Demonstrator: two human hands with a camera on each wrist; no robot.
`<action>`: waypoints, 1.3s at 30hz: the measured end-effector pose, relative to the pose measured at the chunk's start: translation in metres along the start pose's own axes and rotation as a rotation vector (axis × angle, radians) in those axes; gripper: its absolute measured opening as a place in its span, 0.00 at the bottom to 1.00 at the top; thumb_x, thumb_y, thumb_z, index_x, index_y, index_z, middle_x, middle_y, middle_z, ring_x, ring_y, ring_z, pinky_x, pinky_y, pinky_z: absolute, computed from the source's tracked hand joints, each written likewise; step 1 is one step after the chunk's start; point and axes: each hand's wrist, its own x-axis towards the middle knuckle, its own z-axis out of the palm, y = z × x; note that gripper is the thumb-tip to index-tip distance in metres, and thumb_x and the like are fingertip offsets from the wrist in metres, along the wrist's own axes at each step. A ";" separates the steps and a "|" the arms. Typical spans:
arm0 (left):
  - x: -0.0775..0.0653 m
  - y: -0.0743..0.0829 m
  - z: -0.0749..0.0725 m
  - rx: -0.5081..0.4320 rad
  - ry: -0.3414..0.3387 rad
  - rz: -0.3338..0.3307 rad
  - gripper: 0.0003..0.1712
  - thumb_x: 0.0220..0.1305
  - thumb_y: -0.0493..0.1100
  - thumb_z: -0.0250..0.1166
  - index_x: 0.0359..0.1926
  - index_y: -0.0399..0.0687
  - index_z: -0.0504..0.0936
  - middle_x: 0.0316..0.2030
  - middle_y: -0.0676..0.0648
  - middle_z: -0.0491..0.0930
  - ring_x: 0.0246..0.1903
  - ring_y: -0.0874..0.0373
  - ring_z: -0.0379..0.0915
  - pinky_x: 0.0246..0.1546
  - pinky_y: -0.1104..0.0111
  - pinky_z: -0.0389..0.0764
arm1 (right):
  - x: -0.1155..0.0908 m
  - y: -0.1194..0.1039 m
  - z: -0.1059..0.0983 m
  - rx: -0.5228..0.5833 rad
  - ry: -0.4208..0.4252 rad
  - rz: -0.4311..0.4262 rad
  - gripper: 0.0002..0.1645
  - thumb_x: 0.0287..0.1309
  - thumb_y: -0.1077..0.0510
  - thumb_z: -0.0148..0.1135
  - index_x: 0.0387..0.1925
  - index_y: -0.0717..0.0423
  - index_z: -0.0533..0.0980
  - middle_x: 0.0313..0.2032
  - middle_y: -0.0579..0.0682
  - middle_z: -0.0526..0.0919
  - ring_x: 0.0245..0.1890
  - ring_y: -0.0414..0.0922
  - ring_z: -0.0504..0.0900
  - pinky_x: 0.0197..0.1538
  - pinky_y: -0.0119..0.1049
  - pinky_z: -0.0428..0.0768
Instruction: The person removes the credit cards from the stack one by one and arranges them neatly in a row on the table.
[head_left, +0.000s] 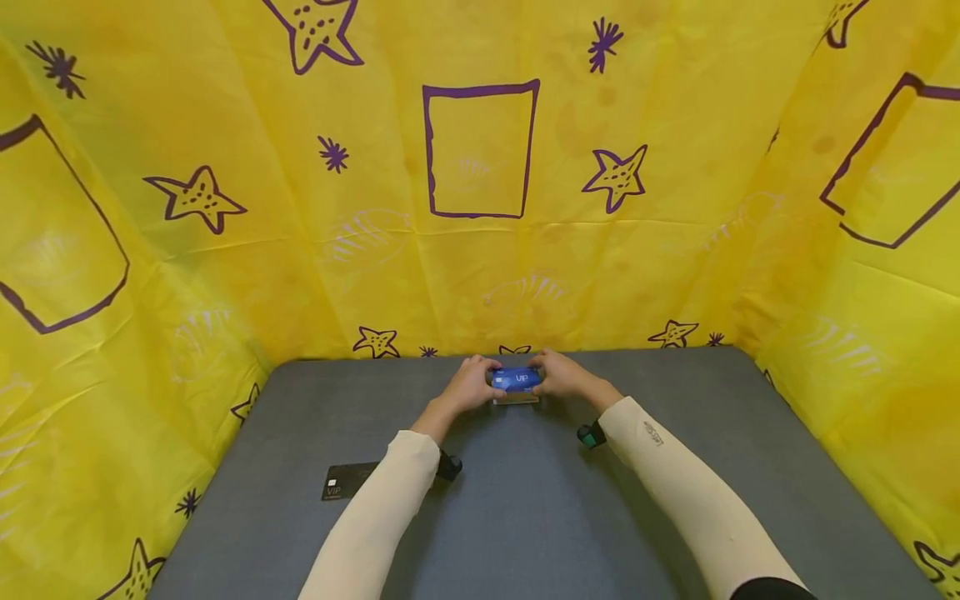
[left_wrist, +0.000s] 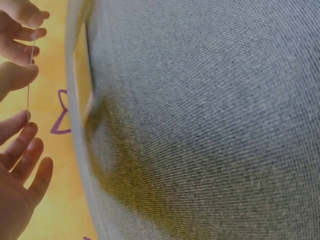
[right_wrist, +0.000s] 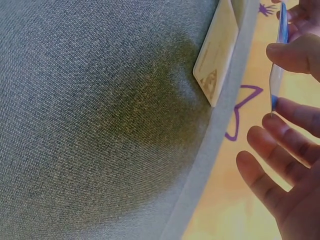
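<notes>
Toward the far edge of the grey bench [head_left: 517, 525], a person holds a blue card [head_left: 516, 381] up between both hands, its printed face turned their way and the letters VIP upright. The left hand [head_left: 469, 385] pinches one end and the right hand [head_left: 559, 375] the other, thumb against fingers, so the two are apart with the card spanning the gap. Gripping only the ends seems meant to leave the middle of the face uncovered and the card level. From the right wrist it shows edge-on, perhaps slightly bowed, clear of the bench.

Just below it, a pale gold card [right_wrist: 218, 52] lies on the bench by the far edge; from above, the blue one hides most of it, so I can't tell whether they were meant to line up. Well apart, on the person's left, a black VIP card [head_left: 347, 483] lies flat, partly covered by the left sleeve [head_left: 378, 508]. I see no container holding any of the cards.
</notes>
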 end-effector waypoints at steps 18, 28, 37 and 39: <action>-0.015 0.003 -0.016 -0.039 0.034 0.046 0.32 0.55 0.49 0.73 0.60 0.45 0.77 0.52 0.38 0.75 0.49 0.48 0.67 0.52 0.55 0.72 | -0.012 -0.004 -0.005 0.069 0.063 -0.115 0.30 0.51 0.53 0.70 0.54 0.65 0.76 0.44 0.60 0.73 0.40 0.52 0.75 0.42 0.42 0.77; -0.025 0.006 -0.025 -0.069 0.057 0.044 0.32 0.55 0.48 0.73 0.60 0.45 0.77 0.52 0.40 0.74 0.51 0.47 0.66 0.54 0.53 0.72 | -0.016 -0.014 -0.008 0.087 0.078 -0.087 0.31 0.51 0.55 0.71 0.56 0.63 0.75 0.47 0.59 0.73 0.48 0.56 0.78 0.49 0.49 0.79; -0.033 0.012 -0.032 -0.075 0.057 0.024 0.33 0.55 0.49 0.73 0.60 0.45 0.76 0.54 0.37 0.73 0.51 0.48 0.66 0.53 0.53 0.73 | -0.023 -0.019 -0.012 0.101 0.103 -0.121 0.31 0.51 0.54 0.72 0.56 0.62 0.76 0.47 0.59 0.74 0.48 0.56 0.78 0.50 0.50 0.80; -0.034 0.016 -0.034 -0.071 0.058 0.020 0.32 0.55 0.49 0.72 0.60 0.45 0.76 0.53 0.38 0.73 0.50 0.48 0.66 0.53 0.54 0.73 | -0.024 -0.018 -0.012 0.094 0.111 -0.130 0.31 0.51 0.53 0.72 0.56 0.62 0.76 0.46 0.57 0.74 0.47 0.55 0.78 0.49 0.49 0.80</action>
